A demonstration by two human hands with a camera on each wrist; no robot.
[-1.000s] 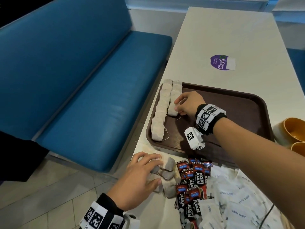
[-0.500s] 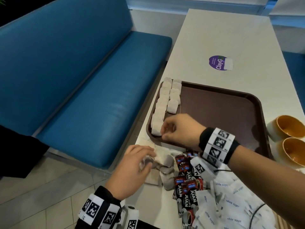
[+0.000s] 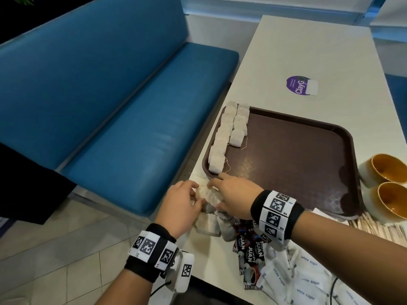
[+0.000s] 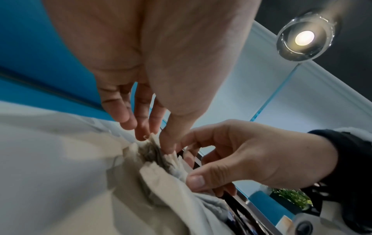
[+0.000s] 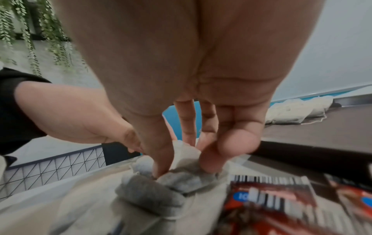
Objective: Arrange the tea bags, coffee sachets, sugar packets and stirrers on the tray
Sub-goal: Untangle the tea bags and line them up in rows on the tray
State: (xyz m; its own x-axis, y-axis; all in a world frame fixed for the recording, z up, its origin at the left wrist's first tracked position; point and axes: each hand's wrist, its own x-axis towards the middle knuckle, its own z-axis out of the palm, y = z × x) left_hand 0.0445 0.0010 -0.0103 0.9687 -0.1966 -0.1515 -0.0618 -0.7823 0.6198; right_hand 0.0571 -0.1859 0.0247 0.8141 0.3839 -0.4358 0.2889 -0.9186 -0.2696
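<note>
A brown tray [image 3: 297, 164] lies on the white table, with two rows of tea bags [image 3: 226, 133] along its left edge. Just in front of the tray's near left corner both hands meet over a loose pile of tea bags [image 3: 209, 219]. My left hand [image 3: 198, 191] pinches the top of a tea bag [image 4: 155, 141] between thumb and fingers. My right hand [image 3: 214, 186] pinches a tea bag [image 5: 185, 155] between thumb and fingertips. Whether both hold the same bag I cannot tell. Coffee sachets [image 3: 248, 249], white sugar packets [image 3: 306, 276] and wooden stirrers [image 3: 374, 227] lie near the table's front.
Two cups with orange insides [image 3: 387, 172] stand right of the tray. A purple sticker [image 3: 299, 84] marks the table beyond the tray. A blue bench [image 3: 132, 119] runs along the table's left side. Most of the tray's floor is bare.
My right hand has come back from the tray's tea bag rows, down past its near left corner, to the loose pile. My left hand lifted a bag there, and both hands now meet.
</note>
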